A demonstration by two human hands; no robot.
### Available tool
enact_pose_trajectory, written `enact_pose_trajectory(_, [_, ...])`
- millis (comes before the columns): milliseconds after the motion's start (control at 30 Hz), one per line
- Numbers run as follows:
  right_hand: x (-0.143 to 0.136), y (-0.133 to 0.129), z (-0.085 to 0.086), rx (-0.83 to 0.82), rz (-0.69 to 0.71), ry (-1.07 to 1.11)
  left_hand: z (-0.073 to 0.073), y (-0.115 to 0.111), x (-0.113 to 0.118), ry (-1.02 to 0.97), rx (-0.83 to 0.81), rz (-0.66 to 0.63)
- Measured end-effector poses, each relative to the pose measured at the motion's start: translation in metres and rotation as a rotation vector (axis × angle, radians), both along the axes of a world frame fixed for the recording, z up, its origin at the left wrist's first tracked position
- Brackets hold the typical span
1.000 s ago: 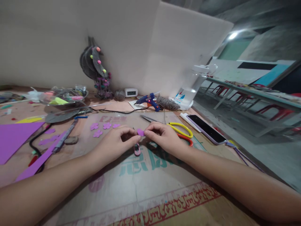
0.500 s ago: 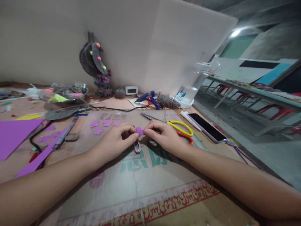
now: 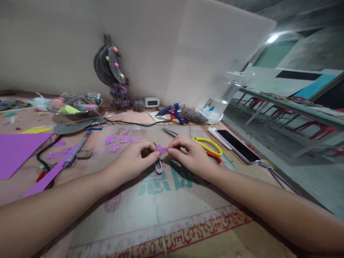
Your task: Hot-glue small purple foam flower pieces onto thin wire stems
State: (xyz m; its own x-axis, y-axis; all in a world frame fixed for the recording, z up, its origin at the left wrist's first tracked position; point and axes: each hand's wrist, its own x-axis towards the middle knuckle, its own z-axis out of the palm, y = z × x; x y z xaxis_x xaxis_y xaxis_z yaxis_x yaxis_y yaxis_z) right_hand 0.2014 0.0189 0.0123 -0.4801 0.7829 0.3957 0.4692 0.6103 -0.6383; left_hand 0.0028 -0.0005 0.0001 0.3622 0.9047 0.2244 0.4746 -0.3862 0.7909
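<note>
Between my two hands is a small purple flower cut-out (image 3: pixel 161 149), seen partly edge-on. My left hand (image 3: pixel 138 154) is closed, thumb and forefinger pinched at the flower's left side. A small pink-handled cutter with a pointed tip (image 3: pixel 159 167) is just beside those fingertips; I cannot tell whether the fingers touch it. My right hand (image 3: pixel 186 152) pinches the flower's right edge. Several finished purple flowers (image 3: pixel 124 139) lie flat beyond my left hand. Scissors with yellow and red handles (image 3: pixel 208 146) rest under and beyond my right hand, their blades pointing left.
A printed cardboard sheet (image 3: pixel 113 229) covers the table. Behind are a blue glue gun (image 3: pixel 173 113), grey yarn (image 3: pixel 195 115) and a white clock (image 3: pixel 152 102). A phone (image 3: pixel 238 147) lies right. Purple sheet (image 3: pixel 21 152), a pen (image 3: pixel 77 148) and a bowl of scraps (image 3: pixel 75 107) are left.
The whole view has shifted slightly, so things appear a little further right. A bit more of the purple flower shows between my fingertips. Both hands keep nearly the same pose.
</note>
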Motion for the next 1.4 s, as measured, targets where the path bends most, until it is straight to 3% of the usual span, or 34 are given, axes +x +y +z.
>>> enact_pose_trajectory(333, [0.0006,0.0022,0.0000,-0.098,0.025,0.005,0.0068,-0.0027,0.0008,0.020,-0.007,-0.041])
enact_pose_trajectory(433, [0.0008,0.0035,-0.0010,-0.201,-0.002,0.067,0.0038,-0.0010,0.0002,0.004,0.002,-0.072])
enact_pose_trajectory(533, [0.0016,0.0042,-0.0026,-0.312,-0.002,0.133,-0.0004,0.0016,-0.0001,-0.079,-0.035,-0.025])
enact_pose_trajectory(667, [0.0010,0.0023,-0.0013,-0.209,0.036,0.059,-0.0006,0.0022,0.0003,-0.118,-0.097,0.050])
enact_pose_trajectory(833, [-0.0010,-0.0001,0.0008,-0.130,0.086,0.004,0.0049,-0.0010,0.0009,-0.034,-0.106,0.019])
enact_pose_trajectory(967, [0.0009,-0.0004,-0.0009,-0.100,-0.022,0.065,0.0064,-0.0014,0.0006,-0.024,-0.097,0.031])
enact_pose_trajectory(1067, [0.0019,-0.0018,-0.0001,-0.124,-0.080,0.113,0.0062,0.0000,0.0003,-0.059,-0.111,0.066])
enact_pose_trajectory(1233, [-0.0018,-0.0036,0.0036,-0.155,0.048,-0.040,0.0036,0.0034,-0.0005,-0.146,-0.138,0.089])
enact_pose_trajectory(1400, [-0.0040,-0.0015,0.0017,-0.194,0.069,-0.003,0.0034,0.0025,-0.0010,-0.113,-0.113,0.091])
